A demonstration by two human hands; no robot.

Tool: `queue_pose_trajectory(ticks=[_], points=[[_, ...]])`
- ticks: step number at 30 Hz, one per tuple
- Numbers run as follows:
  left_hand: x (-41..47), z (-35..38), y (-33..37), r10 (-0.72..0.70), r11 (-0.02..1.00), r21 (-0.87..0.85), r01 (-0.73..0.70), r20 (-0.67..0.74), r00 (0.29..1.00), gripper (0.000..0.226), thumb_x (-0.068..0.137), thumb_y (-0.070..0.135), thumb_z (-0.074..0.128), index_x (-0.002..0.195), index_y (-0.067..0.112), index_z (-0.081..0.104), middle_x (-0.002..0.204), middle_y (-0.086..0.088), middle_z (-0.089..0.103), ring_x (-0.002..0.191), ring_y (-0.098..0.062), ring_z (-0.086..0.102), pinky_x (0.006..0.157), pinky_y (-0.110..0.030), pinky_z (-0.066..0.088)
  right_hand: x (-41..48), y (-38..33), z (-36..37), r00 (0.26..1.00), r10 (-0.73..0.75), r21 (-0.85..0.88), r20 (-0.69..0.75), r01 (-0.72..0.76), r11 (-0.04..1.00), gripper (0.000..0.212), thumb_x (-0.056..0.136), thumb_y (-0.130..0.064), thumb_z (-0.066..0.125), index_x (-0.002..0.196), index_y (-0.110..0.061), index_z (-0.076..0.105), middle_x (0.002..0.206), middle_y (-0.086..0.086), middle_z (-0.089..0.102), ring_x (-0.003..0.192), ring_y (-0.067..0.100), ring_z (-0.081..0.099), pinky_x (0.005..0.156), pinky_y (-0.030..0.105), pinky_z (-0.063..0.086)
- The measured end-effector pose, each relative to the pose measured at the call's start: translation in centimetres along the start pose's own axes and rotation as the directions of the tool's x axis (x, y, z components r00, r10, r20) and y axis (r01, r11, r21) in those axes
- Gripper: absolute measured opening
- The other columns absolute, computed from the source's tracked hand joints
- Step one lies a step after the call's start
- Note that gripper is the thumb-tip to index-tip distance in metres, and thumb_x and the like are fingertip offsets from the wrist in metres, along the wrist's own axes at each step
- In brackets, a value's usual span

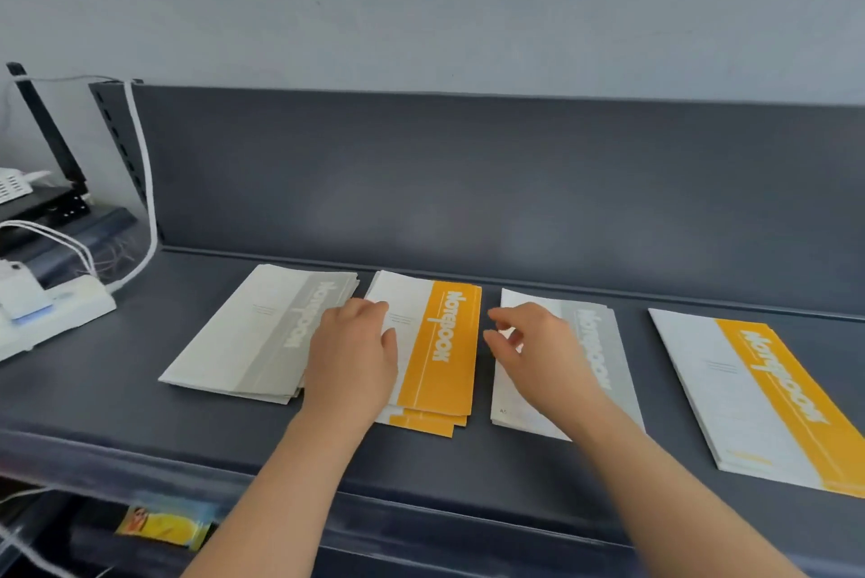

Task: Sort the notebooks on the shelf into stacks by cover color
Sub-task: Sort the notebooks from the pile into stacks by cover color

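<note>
Notebooks long axis front-to-back, left hand flat on orange stack, right hand loose, empty

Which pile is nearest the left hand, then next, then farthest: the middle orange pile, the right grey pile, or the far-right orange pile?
1. Middle orange pile: right under the left hand.
2. Right grey pile: next along, to the right.
3. Far-right orange pile: farthest over, on the right.
</note>
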State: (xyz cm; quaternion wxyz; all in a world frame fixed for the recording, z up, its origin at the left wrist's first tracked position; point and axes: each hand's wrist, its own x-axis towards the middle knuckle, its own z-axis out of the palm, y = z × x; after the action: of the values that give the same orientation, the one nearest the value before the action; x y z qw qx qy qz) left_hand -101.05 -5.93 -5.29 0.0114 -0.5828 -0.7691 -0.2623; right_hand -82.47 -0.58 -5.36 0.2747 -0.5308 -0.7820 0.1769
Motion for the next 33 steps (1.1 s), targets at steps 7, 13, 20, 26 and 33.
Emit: queue_pose_trajectory(ticks=[7, 13, 20, 26, 33], points=[[-1.6, 0.6, 6.3, 0.230, 0.958, -0.176, -0.225, 0.006, 0.973, 0.031, 0.095, 0.028, 0.049, 0.121, 0.018, 0.061, 0.119, 0.002, 0.061, 0.109, -0.018, 0.051, 0.091, -0.029, 0.041, -3.6, 2.7, -4.5, 0.983, 0.057, -0.116, -0.177, -0.079, 0.990, 0.033, 0.096, -0.030, 0.049, 0.127, -0.024, 0.058, 0.130, -0.010, 0.057, 0.116, 0.011, 0.054, 0.096, 0.023, 0.039], [-3.9, 2.0, 12.7, 0.359, 0.898, -0.283, -0.337, 0.029, 0.933, 0.037, 0.097, 0.034, 0.046, 0.132, 0.023, 0.055, 0.132, 0.007, 0.055, 0.121, -0.011, 0.046, 0.099, -0.023, 0.038, -8.0, 6.6, -9.0, 0.949, 0.104, -0.193, -0.298, -0.166, 0.967, 0.029, 0.094, -0.025, 0.052, 0.120, -0.018, 0.063, 0.121, -0.003, 0.064, 0.105, 0.017, 0.060, 0.082, 0.017, 0.036], [-7.5, 4.4, 22.4, 0.462, 0.828, -0.380, -0.412, 0.047, 0.885, 0.035, 0.096, 0.035, 0.048, 0.128, 0.025, 0.058, 0.127, 0.008, 0.059, 0.115, -0.011, 0.051, 0.095, -0.025, 0.042, -13.6, 13.0, -16.3, 0.891, 0.200, -0.206, -0.406, -0.303, 0.930, 0.028, 0.093, -0.027, 0.053, 0.118, -0.023, 0.065, 0.121, -0.007, 0.063, 0.106, 0.018, 0.060, 0.084, 0.028, 0.046], [-11.8, 7.2, 32.1, 0.495, 0.780, -0.474, -0.408, 0.070, 0.866, 0.029, 0.094, 0.029, 0.053, 0.119, 0.020, 0.064, 0.118, 0.005, 0.063, 0.109, -0.015, 0.054, 0.091, -0.027, 0.042, -19.6, 19.9, -23.3, 0.853, 0.232, -0.221, -0.467, -0.367, 0.904, 0.028, 0.092, -0.025, 0.056, 0.117, -0.018, 0.066, 0.120, -0.005, 0.064, 0.107, 0.016, 0.061, 0.083, 0.021, 0.041], [-16.9, 10.1, 43.0, 0.520, 0.736, -0.532, -0.419, 0.048, 0.853, 0.032, 0.095, 0.031, 0.051, 0.125, 0.022, 0.061, 0.119, 0.007, 0.062, 0.110, -0.011, 0.054, 0.091, -0.026, 0.047, -25.5, 27.9, -31.3, 0.834, 0.258, -0.221, -0.488, -0.404, 0.887, 0.031, 0.094, -0.027, 0.053, 0.122, -0.018, 0.062, 0.124, -0.008, 0.061, 0.110, 0.011, 0.057, 0.085, 0.014, 0.035]])
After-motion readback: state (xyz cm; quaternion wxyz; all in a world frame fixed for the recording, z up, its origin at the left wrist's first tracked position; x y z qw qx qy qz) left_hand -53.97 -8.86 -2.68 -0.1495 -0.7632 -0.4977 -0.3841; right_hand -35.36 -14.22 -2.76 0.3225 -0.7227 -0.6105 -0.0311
